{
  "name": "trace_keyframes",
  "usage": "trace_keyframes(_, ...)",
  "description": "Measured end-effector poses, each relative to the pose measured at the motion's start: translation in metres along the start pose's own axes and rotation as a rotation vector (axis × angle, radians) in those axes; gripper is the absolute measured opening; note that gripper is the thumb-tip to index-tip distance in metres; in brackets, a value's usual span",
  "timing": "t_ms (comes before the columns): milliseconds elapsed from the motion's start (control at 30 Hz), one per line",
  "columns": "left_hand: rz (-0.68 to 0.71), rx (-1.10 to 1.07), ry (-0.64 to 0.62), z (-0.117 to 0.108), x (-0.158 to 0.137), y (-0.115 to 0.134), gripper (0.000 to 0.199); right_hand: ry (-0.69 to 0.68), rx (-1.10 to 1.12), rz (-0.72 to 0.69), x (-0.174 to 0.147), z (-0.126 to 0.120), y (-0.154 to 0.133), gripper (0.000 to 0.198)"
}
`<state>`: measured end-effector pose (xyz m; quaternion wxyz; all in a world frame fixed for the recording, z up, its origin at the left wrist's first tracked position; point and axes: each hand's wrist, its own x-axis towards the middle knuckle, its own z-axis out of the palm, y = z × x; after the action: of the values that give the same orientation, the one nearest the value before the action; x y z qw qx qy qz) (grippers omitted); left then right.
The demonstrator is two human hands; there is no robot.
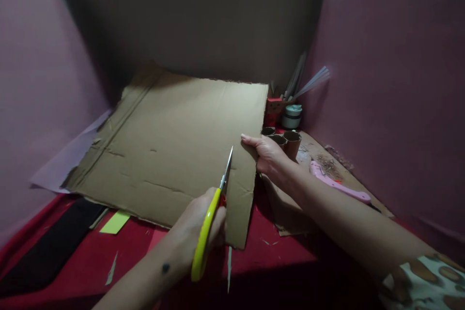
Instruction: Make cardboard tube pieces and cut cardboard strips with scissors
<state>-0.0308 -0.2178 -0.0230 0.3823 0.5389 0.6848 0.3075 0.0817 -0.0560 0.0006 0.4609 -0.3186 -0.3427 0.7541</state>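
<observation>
A large sheet of brown cardboard (174, 131) with rough, torn edges lies tilted in front of me. My left hand (199, 218) is closed round a pair of scissors (206, 235) with yellow handles. One blade shows above the sheet, pointing away from me, and the other is hidden under it. A slit runs from the near edge up to the blades, leaving a strip on the right side. My right hand (269, 155) grips the sheet's right edge, thumb on top and fingers hidden beneath.
Cardboard tubes (291, 143), a mint-lidded jar (292, 116) and a red box (273, 106) stand behind the right hand. Right of them lies a pink curved handle (337, 184). A black strip (54, 242) and a yellow-green paper piece (115, 222) lie on the red cloth (145, 237).
</observation>
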Motion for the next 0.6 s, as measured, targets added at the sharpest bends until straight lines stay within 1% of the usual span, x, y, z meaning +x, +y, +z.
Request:
trace_keyframes(67, -0.155, -0.137, -0.101, 0.000, -0.004, 0.001, 0.009, -0.034, 0.034, 0.061, 0.001, -0.003, 0.000, 0.014)
trace_keyframes(100, -0.214, -0.183, -0.116, 0.000, -0.005, 0.004, 0.008, -0.053, 0.050, 0.078, 0.000, -0.005, 0.001, 0.014)
trace_keyframes(167, -0.284, -0.260, -0.094, 0.000, -0.007, 0.013, 0.006, -0.074, 0.074, 0.087, -0.003, -0.008, 0.005, 0.015)
trace_keyframes(233, -0.347, -0.332, -0.058, 0.000, -0.006, 0.023, 0.008, -0.073, 0.090, 0.073, -0.006, -0.010, 0.007, 0.018)
trace_keyframes(300, -0.361, -0.375, -0.040, 0.000, -0.005, 0.030, 0.012, -0.059, 0.089, 0.061, -0.008, -0.010, 0.008, 0.020)
trace_keyframes(433, -0.282, -0.438, -0.063, -0.002, -0.001, 0.030, 0.013, -0.031, 0.064, 0.004, -0.010, -0.007, 0.007, 0.021)
trace_keyframes(500, -0.266, -0.454, -0.078, -0.003, 0.000, 0.030, 0.013, -0.026, 0.060, -0.015, -0.010, -0.007, 0.007, 0.021)
trace_keyframes(600, -0.266, -0.444, -0.097, -0.007, 0.000, 0.033, 0.010, -0.031, 0.074, -0.003, -0.009, -0.007, 0.005, 0.021)
